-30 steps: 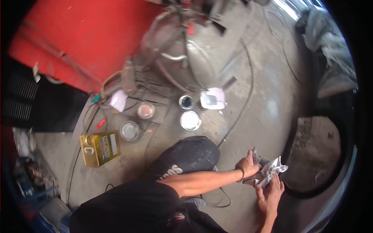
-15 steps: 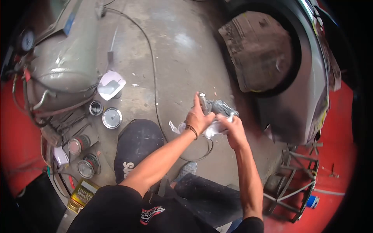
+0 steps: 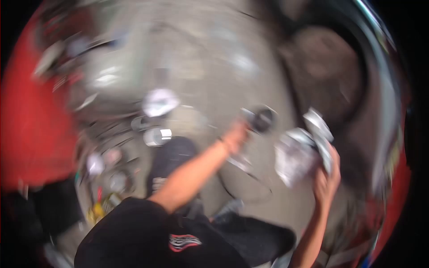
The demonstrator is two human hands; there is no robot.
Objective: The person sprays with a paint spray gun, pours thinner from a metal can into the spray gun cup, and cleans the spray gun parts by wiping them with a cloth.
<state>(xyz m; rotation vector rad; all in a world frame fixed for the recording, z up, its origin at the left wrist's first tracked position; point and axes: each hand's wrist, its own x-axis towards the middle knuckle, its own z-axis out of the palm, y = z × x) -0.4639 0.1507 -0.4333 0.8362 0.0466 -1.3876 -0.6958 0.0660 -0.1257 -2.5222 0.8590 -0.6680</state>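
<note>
The whole view is smeared by motion. My left hand is stretched forward over the floor, closed round a dark, round-ended tool that looks like a spray gun; its details are blurred. To the right, my right hand grips a crumpled whitish sheet, paper or cloth, which hangs out to the left of the fingers and sticks up above them. The tool and the sheet are apart.
A grey tank lies upper left, near a red surface. A pale container and open cans stand on the floor beyond my knee. A dark car panel with a covered wheel arch fills the right.
My hands have moved apart: the right one has gone right with the sheet, off the tool in my left hand. The camera view has also turned and shifted.
</note>
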